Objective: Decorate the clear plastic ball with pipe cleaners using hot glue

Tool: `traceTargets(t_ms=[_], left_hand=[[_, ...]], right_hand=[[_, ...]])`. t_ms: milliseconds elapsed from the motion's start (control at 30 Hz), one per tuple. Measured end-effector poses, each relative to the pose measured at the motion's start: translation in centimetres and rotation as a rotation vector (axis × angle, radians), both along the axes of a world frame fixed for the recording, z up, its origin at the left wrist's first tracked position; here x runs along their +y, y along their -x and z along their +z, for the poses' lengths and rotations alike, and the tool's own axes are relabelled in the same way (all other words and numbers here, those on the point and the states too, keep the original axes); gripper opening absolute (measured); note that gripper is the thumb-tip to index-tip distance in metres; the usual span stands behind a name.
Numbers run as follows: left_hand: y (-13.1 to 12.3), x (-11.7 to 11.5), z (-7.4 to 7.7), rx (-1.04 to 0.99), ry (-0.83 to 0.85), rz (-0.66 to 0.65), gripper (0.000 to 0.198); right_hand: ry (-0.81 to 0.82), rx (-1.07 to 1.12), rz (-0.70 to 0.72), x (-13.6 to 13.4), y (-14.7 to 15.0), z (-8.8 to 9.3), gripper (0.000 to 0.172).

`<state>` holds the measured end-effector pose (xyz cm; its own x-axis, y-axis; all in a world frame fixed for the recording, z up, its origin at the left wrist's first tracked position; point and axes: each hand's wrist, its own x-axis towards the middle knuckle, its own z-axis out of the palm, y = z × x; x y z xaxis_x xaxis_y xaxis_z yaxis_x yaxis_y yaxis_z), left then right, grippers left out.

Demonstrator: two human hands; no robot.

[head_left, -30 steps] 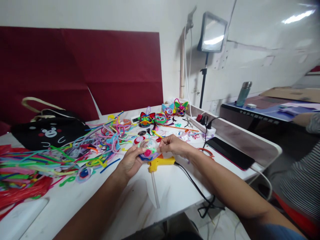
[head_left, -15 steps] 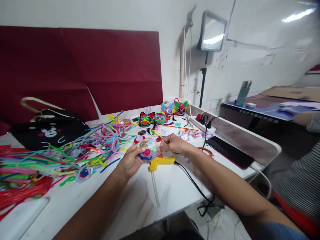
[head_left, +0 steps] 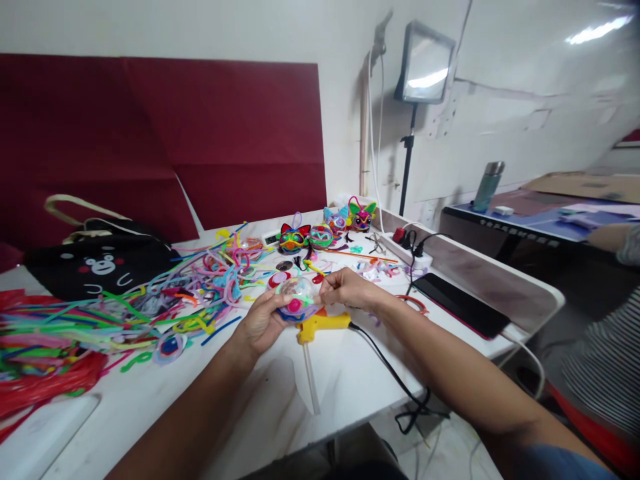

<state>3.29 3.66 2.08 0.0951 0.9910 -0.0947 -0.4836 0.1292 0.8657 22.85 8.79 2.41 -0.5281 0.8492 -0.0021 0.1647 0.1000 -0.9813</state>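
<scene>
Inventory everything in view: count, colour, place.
ball: 1, clear with coloured trim, in left hand
glue gun: 1, yellow, near ball
decorated balls: 4, multicoloured, back of table
pipe cleaners: many, multicoloured, left
bag: 1, black, left
phone: 1, black, right
power strip: 1, white, behind phone
framed panel: 1, grey, by wall
sheeting: count unclear, maroon, wall
bottle: 1, teal, farther table
co-worker: 1, striped top, right
left hand: 1, bare, holding ball
right hand: 1, bare, at ball

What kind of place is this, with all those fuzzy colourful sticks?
Probably a small craft workshop. Heaped pipe cleaners, a yellow hot glue gun and decorated balls with pointy ears suggest ornaments are made here by hand.
</scene>
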Motion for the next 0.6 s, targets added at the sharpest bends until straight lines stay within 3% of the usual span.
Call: traceTargets(t_ms=[267,600], left_hand=[[-0.1,-0.1,0.1,0.046,-0.099,-0.074,0.022],[0.2,-0.3,0.0,0.066,-0.176,-0.165,0.030]], right_hand=[[-0.200,0.010,-0.002,0.9,-0.1,-1.3,0.031],[-0.452,-0.037,0.024,0.5,-0.9,-0.7,0.028]])
